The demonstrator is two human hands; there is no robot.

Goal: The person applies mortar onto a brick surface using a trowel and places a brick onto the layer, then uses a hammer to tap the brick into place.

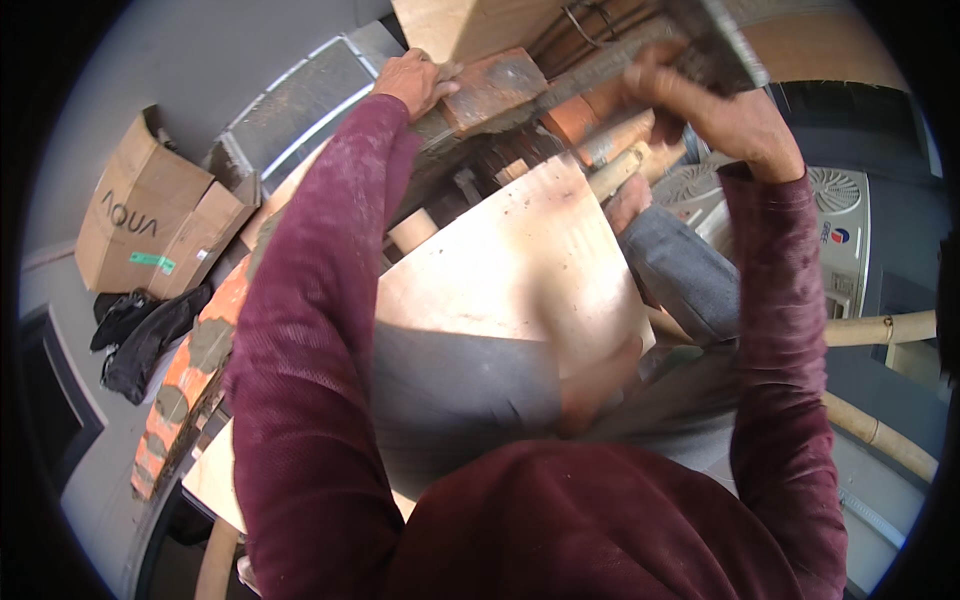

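Note:
My left hand (412,82) grips the left end of a reddish-orange brick (497,88), which has a grey smear on its face. The brick rests along a mortar-covered edge (590,80) at the top of the view. To the right, my raised right hand (705,105) has its fingers curled round a grey flat-bladed tool (715,45). Motion blurs both the tool and the fingers, so its exact kind is unclear. Below that hand lie more orange bricks (572,120), partly hidden by the blur.
A pale plywood board (500,265) spreads before my knees, near a bare foot (628,203). Bamboo poles (870,330) and a white air-conditioner unit (845,240) stand right. At left are a cardboard box (150,205), dark cloth (150,340) and mortar-streaked brickwork (195,375).

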